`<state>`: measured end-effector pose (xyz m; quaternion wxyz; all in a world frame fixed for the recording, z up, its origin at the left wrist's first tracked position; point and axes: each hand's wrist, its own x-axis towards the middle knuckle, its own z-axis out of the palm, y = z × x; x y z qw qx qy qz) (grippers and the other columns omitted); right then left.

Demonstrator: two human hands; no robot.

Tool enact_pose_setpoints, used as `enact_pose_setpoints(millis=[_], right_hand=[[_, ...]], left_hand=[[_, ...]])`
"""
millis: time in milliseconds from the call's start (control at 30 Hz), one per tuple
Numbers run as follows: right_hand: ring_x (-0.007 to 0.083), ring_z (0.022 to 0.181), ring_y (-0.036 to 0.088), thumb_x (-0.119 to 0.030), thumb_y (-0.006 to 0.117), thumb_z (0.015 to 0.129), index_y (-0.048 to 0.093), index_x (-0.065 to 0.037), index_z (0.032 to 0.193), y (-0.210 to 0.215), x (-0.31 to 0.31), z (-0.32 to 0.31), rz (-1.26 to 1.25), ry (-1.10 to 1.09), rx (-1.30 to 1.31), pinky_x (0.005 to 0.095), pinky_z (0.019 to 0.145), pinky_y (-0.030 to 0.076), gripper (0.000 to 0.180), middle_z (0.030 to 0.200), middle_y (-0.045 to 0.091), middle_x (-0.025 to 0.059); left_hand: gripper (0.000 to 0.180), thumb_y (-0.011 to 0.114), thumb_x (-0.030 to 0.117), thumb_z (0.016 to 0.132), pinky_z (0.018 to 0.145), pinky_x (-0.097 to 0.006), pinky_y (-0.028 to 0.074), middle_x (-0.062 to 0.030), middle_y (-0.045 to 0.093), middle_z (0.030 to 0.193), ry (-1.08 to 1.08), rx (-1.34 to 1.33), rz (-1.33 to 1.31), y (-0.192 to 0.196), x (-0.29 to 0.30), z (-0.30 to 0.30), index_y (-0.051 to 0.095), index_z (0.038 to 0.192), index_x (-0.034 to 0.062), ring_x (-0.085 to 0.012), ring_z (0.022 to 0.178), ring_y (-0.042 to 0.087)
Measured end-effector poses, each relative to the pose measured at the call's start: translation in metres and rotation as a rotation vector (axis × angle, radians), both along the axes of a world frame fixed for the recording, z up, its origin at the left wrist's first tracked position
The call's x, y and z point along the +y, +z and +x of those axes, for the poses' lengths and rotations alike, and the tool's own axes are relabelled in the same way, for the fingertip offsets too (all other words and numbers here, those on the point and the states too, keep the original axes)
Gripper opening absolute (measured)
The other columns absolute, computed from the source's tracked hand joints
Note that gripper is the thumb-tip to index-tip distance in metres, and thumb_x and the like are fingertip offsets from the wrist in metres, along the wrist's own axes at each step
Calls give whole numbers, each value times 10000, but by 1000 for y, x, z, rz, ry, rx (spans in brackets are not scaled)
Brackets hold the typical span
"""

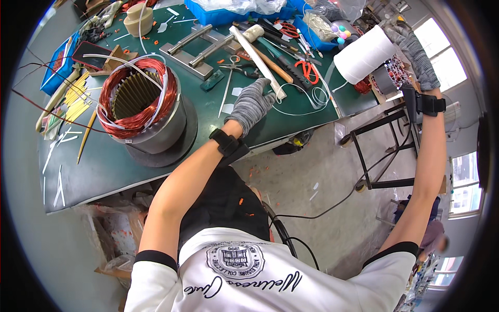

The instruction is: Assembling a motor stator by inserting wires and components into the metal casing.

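Note:
My left hand point(252, 106), in a grey knitted glove, rests near the bench's front edge. Its fingers are loosely apart, close to the lower end of a white strip point(257, 62); whether they touch it I cannot tell. Far to the right my right hand point(416, 54), gloved alike, reaches past a large white spool of cord point(365, 54). Those fingers look stretched out, with nothing visible in them, though their undersides are hidden. A motor stator point(156, 112) wound with red copper wire stands left of my left hand on a round dark base.
Pliers point(238, 66), a hammer point(254, 33), red-handled scissors point(306, 72) and a metal fixture point(187, 60) lie on the green bench point(223, 130). Blue bins point(239, 13) line its back. Yellow strips point(77, 96) lie left. A black metal frame point(384, 148) stands on the floor at right.

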<state>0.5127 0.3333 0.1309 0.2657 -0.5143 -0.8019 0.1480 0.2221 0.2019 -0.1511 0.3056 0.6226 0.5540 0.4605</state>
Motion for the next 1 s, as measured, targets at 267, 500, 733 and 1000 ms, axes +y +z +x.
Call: enact_pose_setpoints(millis=[267,500,733,1000], right_hand=[[103,938,528,-230,562,854,577,-33,1096,-15,-8,13,44,221,57,238,816,416,313,992,579,30],[95,926,532,-201,519,869,583,-39,1098,-16,-31,7,-4,237,179,238,818,417,288,1007,591,28],[105,903,541,-197,505,870,594,-41,1073,-13,-44,-1,-57,-97,164,237,809,422,270,980,604,25],[123,888,545,-221,526,859,599,-36,1051,-39,34,54,-17,15,115,253,792,428,276,996,603,45]], left_hand=[[329,539,205,799,779,-381,453,-211,605,923,-12,-4,-152,11,-16,-1,541,1079,33,-342,868,582],[256,515,149,820,678,-338,453,-166,606,775,-13,5,-50,-10,-22,6,562,1037,22,-268,718,590],[218,502,196,812,621,-426,456,-170,602,739,1,341,-31,-14,-50,24,554,987,77,-344,685,581],[252,513,192,781,556,-425,442,-137,580,661,-10,485,76,-21,-58,21,566,1011,106,-305,609,567]])
